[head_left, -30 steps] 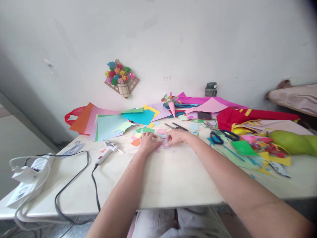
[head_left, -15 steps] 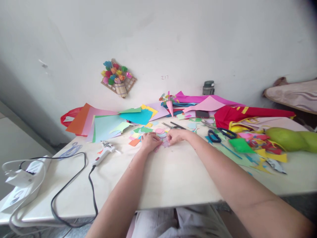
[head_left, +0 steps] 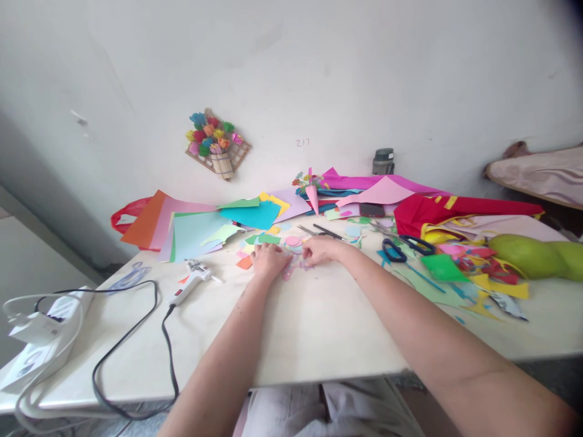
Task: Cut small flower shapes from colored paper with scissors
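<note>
My left hand (head_left: 269, 261) lies palm down on the table, fingers stretched over small paper pieces. Beside it, my right hand (head_left: 320, 250) is curled, its fingertips pinched on a small lilac paper cutout (head_left: 306, 265) at the table surface. A pink paper piece (head_left: 287, 274) shows by the left fingertips, and a pink paper circle (head_left: 294, 241) lies just beyond both hands. Green paper scraps (head_left: 268, 238) and an orange paper square (head_left: 245, 263) are near the left hand. Scissors with dark handles (head_left: 328, 234) rest behind the right hand. The fingers partly hide the cutouts.
A glue gun (head_left: 194, 284) and its black cord lie to the left, near a white power strip (head_left: 54, 325). Coloured sheets (head_left: 195, 233) are stacked at the back. On the right are blue-handled scissors (head_left: 394, 249), paper scraps and a green cushion-like object (head_left: 523, 255).
Both hands have shifted slightly to the left. The lilac cutout between them is now more covered and blurred, and the left hand has drawn a little off the pieces.
</note>
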### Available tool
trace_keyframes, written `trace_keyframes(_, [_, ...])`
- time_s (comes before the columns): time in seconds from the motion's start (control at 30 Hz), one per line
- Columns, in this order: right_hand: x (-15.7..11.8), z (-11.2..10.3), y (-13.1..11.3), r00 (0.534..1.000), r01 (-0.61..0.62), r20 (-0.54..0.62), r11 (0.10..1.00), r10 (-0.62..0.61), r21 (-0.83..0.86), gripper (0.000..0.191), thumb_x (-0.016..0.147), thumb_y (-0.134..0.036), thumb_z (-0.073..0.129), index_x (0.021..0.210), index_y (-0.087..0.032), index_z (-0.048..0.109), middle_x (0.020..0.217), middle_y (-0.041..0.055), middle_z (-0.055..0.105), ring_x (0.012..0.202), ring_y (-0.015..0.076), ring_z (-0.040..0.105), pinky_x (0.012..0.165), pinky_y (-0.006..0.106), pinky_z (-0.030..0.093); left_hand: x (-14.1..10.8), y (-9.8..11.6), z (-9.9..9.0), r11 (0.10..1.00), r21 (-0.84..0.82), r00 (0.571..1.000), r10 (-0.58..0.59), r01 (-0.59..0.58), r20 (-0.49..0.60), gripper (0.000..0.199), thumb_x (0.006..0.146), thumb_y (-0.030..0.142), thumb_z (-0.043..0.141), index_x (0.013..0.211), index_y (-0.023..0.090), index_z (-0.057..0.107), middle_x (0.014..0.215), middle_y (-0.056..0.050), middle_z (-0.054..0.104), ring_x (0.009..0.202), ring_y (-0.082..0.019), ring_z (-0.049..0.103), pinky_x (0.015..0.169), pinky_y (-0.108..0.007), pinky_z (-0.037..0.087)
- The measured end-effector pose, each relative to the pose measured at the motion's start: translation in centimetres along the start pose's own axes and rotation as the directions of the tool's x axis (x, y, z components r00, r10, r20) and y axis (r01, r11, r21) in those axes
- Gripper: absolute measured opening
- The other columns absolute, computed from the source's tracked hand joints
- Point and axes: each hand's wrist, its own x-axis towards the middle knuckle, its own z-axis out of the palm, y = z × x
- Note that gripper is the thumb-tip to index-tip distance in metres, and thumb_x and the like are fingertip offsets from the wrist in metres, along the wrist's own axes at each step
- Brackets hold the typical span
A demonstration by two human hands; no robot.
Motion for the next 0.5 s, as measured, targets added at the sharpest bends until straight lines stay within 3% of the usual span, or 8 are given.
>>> trace_keyframes(0.2, [0.3, 0.1, 0.4, 0.998, 0.03, 0.06, 0.998, -0.033, 0.061, 0.024, 0.069, -0.025, 0.071, 0.091, -0.017, 0.075, 0.091, 0.0046, 0.074, 0.08, 0.0179, 0.065, 0.06, 0.022, 0.042, 0.1, 0.3, -0.3, 0.997, -0.076, 0.998, -0.03, 0.034, 0.063, 0.026, 0.069, 0.046, 0.073, 0.078, 0.022, 0.071, 0.106, -0.01, 0.07, 0.118, -0.035, 0.051, 0.097, -0.044, 0.036])
trace_keyframes(0.33, [0.6, 0.4, 1.1, 0.999, 0.036, 0.023, 0.986, -0.041, 0.162, 0.013, 0.067, -0.016, 0.069, 0.08, -0.015, 0.073, 0.079, 0.0029, 0.072, 0.073, 0.016, 0.062, 0.059, 0.021, 0.041, 0.3, -0.1, -0.2, 0.964, -0.263, 0.998, -0.006, 0.023, 0.062, 0.015, 0.069, 0.031, 0.073, 0.077, 0.02, 0.067, 0.082, -0.006, 0.072, 0.085, -0.025, 0.065, 0.075, -0.032, 0.044])
trace_keyframes(0.4, [0.7, 0.6, 1.3, 0.999, 0.034, 0.008, 0.971, -0.037, 0.235, 0.012, 0.066, -0.013, 0.068, 0.077, -0.014, 0.071, 0.075, 0.0022, 0.07, 0.071, 0.0149, 0.061, 0.059, 0.021, 0.041, 0.5, -0.4, 0.0, 0.933, -0.36, 0.999, 0.005, 0.007, 0.034, 0.014, 0.067, 0.023, 0.073, 0.078, 0.019, 0.066, 0.073, -0.003, 0.07, 0.07, -0.02, 0.063, 0.065, -0.029, 0.044])
trace_keyframes(0.5, [0.8, 0.8, 1.6, 0.999, 0.044, -0.004, 0.947, -0.045, 0.319, 0.009, 0.066, -0.013, 0.068, 0.074, -0.014, 0.07, 0.069, 0.0007, 0.067, 0.066, 0.0133, 0.058, 0.059, 0.02, 0.042, 0.6, -0.7, 0.2, 0.895, -0.442, 0.997, 0.036, -0.06, -0.062, 0.019, 0.065, 0.018, 0.074, 0.083, 0.019, 0.068, 0.067, 0.0, 0.067, 0.064, -0.018, 0.061, 0.063, -0.027, 0.043])
